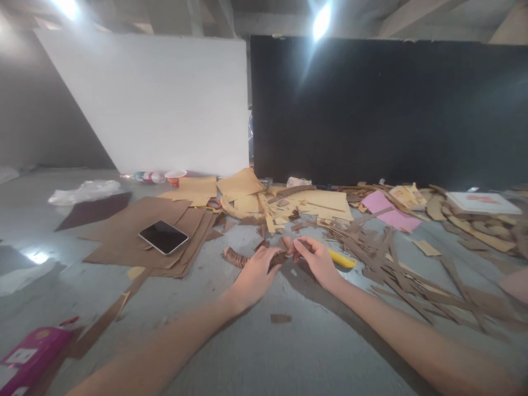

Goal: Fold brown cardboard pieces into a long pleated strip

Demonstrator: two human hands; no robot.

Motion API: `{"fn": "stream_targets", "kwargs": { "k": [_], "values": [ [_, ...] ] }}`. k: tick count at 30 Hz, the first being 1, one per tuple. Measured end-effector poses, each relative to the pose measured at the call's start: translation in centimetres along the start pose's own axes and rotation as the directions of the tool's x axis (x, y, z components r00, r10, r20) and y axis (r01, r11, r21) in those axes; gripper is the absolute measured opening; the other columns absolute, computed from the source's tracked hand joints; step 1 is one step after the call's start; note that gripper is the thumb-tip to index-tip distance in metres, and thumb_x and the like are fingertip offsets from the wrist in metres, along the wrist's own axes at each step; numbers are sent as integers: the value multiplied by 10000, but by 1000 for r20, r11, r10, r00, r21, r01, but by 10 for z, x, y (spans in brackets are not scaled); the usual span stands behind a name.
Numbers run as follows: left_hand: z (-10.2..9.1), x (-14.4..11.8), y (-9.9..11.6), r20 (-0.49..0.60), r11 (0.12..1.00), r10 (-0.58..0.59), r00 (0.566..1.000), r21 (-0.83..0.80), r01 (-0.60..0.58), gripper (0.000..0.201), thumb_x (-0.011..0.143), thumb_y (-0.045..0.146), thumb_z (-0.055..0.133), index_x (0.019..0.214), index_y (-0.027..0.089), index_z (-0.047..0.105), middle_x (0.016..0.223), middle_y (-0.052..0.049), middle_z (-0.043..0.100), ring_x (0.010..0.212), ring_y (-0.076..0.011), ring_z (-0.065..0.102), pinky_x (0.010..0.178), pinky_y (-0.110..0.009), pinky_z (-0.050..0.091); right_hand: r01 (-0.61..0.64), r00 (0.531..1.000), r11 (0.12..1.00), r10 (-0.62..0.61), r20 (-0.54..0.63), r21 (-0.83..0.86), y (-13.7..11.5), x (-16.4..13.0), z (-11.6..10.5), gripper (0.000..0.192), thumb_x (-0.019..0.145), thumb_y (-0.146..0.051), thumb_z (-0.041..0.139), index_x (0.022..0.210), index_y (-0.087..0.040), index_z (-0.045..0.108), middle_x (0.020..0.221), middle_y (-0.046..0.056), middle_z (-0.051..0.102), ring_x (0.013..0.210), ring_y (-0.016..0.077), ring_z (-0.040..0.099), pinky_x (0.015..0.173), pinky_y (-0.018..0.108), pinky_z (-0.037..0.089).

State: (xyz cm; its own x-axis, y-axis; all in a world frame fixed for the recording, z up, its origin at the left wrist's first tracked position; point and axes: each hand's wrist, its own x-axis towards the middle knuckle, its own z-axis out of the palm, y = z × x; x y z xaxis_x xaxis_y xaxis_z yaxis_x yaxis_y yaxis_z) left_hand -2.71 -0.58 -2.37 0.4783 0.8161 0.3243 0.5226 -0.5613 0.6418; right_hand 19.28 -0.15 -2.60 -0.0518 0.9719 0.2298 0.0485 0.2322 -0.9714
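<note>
Grey floor carries everything. I read a small brown cardboard piece pinched between both grips: left hand and right hand closed on opposite ends, long axis left-right, yellow cutter just right of it.

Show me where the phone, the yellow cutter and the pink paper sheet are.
phone [163,237], head view, middle of its dark screen.
yellow cutter [342,259], head view, its yellow body.
pink paper sheet [390,214], head view, its middle.

Grey floor under cardboard sheets, cardboard strips, pink paper
</note>
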Motion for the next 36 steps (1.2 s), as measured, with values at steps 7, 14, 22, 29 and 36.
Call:
{"fn": "stream_targets", "kwargs": {
  "k": [7, 14, 22, 29, 36],
  "values": [
    [-1, -1, 3, 15, 1000, 15, 1000, 10, -15, 319, 1015, 163, 597, 1309, 284, 599, 1225, -61, 666, 1199, -252, 657, 1025, -405, 554, 1, 995, 998, 6, 97, -70, -4, -3, 1, 413, 978, -621, 660, 972, -212, 717, 851, 40, 770, 703, 189, 678, 695, 308, 528],
    [-1, -2, 2, -43, 999, 47, 998, 4, -47, 226, 1015, 163, 600, 1208, 275, 637, 1139, -42, 691, 1121, -232, 675, 954, -354, 562, 85, 995, 991, -78, 67, -104, -9, -6, 4, 375, 1003, -571, 633, 1085, -220, 736, 928, 50, 784, 723, 189, 670, 716, 319, 559],
    [-1, -2, 1, -39, 999, 31, 999, 11, -31, 254, 991, 124, 591, 1193, 271, 642, 1159, -44, 704, 1123, -236, 691, 958, -365, 568, 227, 973, 957, -232, -8, -181, -5, -9, 3, 320, 1040, -490, 605, 1076, -230, 789, 1068, 84, 767, 672, 164, 645, 684, 313, 558],
    [-1, -2, 2, -45, 1000, 14, 999, -12, -14, 240, 995, 143, 601, 1190, 278, 642, 1142, -35, 707, 1107, -230, 695, 958, -354, 559, 193, 976, 941, -212, -41, -279, 6, -9, 3, 330, 973, -514, 716, 1130, -223, 723, 939, 54, 761, 723, 189, 650, 666, 300, 522],
    [0, -3, 0, -44, 999, 16, 999, -29, -17, 269, 1002, 170, 606, 1240, 288, 644, 1156, -42, 707, 1100, -231, 702, 969, -360, 560, 258, 960, 893, -279, -4, -369, 4, -10, 1, 251, 991, -482, 701, 1054, -253, 781, 941, 40, 778, 734, 197, 658, 703, 314, 524]
  ]
}}
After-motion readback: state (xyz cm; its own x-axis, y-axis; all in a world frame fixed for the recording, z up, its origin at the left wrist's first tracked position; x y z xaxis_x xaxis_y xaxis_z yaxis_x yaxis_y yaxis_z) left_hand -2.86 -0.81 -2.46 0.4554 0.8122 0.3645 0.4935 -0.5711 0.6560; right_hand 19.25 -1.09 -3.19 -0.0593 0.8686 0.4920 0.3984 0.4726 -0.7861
